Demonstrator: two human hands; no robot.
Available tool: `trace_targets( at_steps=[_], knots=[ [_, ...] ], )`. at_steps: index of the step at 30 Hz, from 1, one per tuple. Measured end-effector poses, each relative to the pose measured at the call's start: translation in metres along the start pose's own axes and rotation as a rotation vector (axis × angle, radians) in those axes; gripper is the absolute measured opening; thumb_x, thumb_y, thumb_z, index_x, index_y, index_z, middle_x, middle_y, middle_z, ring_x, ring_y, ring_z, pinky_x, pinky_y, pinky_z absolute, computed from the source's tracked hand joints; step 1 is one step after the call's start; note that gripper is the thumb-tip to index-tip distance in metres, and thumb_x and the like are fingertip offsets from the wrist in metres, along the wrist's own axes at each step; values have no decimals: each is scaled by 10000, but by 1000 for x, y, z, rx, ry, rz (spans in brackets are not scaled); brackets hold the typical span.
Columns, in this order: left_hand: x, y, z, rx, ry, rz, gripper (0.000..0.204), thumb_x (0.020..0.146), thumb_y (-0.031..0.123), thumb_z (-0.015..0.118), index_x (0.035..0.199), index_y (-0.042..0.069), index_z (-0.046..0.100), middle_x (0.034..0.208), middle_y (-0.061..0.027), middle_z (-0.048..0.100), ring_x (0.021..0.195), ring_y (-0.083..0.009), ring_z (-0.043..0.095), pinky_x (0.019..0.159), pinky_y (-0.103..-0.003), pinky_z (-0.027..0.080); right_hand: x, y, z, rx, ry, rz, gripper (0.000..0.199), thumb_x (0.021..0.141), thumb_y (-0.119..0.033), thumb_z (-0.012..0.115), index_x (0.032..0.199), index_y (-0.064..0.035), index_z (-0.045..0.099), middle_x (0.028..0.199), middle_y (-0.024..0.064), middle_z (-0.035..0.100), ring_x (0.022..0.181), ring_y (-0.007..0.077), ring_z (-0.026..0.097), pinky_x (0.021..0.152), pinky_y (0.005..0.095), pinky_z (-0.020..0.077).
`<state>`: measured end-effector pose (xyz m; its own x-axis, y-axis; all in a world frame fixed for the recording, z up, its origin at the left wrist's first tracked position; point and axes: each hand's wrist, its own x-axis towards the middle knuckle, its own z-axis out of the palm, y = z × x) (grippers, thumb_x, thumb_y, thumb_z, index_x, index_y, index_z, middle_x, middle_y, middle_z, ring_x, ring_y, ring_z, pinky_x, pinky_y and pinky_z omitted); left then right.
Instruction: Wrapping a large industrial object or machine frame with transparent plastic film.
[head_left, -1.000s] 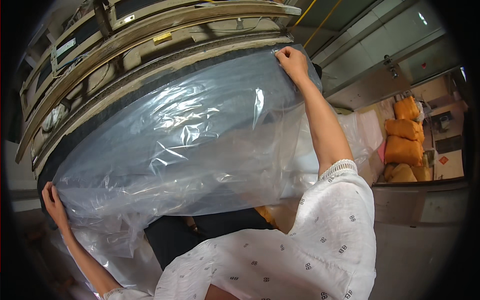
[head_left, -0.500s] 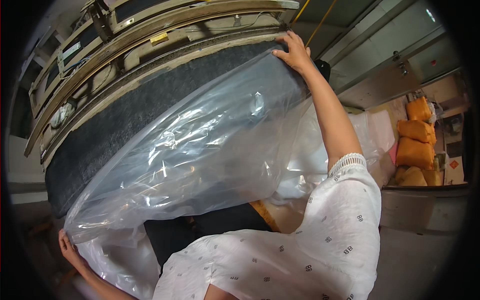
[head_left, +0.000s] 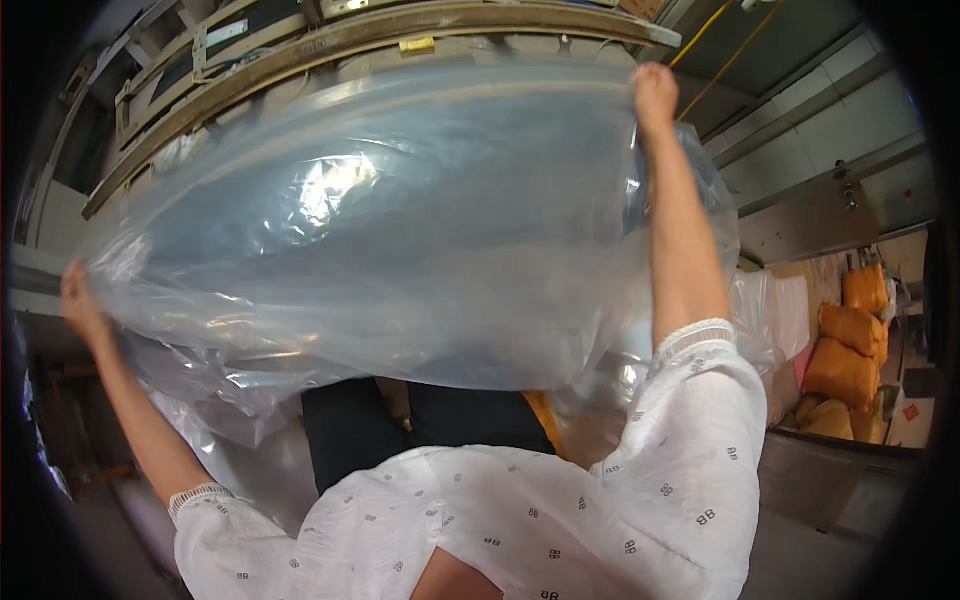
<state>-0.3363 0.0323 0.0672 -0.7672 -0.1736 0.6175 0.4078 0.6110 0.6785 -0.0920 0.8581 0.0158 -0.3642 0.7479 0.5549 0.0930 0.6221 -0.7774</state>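
Head view showed a large sheet of clear plastic film (head_left: 420, 230) drawn out between two raised arms, above the lap and in front of the body, its upper edge bowed near a long wooden rail (head_left: 420, 28). The right hand (head_left: 655, 95) was closed, its grip pinching the upper edge short of the right end, so that some film hung past the wrist. The left hand (head_left: 84, 295) pinched the left corner, where creases fanned inward; the exact placing of its fingers was too blurred to tell. Good handling here seemed to call for an even, gentle pull from both sides, since uneven tension would likely have skewed the edge, and a hard tug at the creased corner might have stretched or torn it. Holding the film off the rail looked wise, as rough wood could have snagged it, and the slack folds over the black trousers (head_left: 360, 425) were best left unbunched. Beyond the rail's right end ran a yellow cord (head_left: 700, 35), while orange bundles (head_left: 845, 340) were stacked well apart at the right.
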Motion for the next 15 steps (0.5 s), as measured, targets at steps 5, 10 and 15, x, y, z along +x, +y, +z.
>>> trace_targets(
  at_steps=[5,10,15],
  knots=[
    [3,-143,56,-12,-85,-201,294,885,236,530,1026,-9,610,1009,-57,615,944,-126,543,840,-239,404,-17,27,34,280,-77,64,116,768,-140,600,822,-37,610,710,35,612,674,93,557,637,243,443],
    [13,-125,121,-136,-178,-250,330,877,280,541,1041,3,613,1022,-43,615,973,-111,532,866,-220,380,8,42,27,-134,-4,21,186,699,-196,642,782,-30,653,757,91,628,711,178,588,695,291,454],
    [8,-80,107,-73,-166,-392,373,837,314,574,1076,30,608,1076,-72,608,983,-143,544,879,-239,386,-2,1,52,-381,-61,-126,216,715,-236,616,772,-33,666,676,117,625,629,202,582,633,315,450]
  ],
)
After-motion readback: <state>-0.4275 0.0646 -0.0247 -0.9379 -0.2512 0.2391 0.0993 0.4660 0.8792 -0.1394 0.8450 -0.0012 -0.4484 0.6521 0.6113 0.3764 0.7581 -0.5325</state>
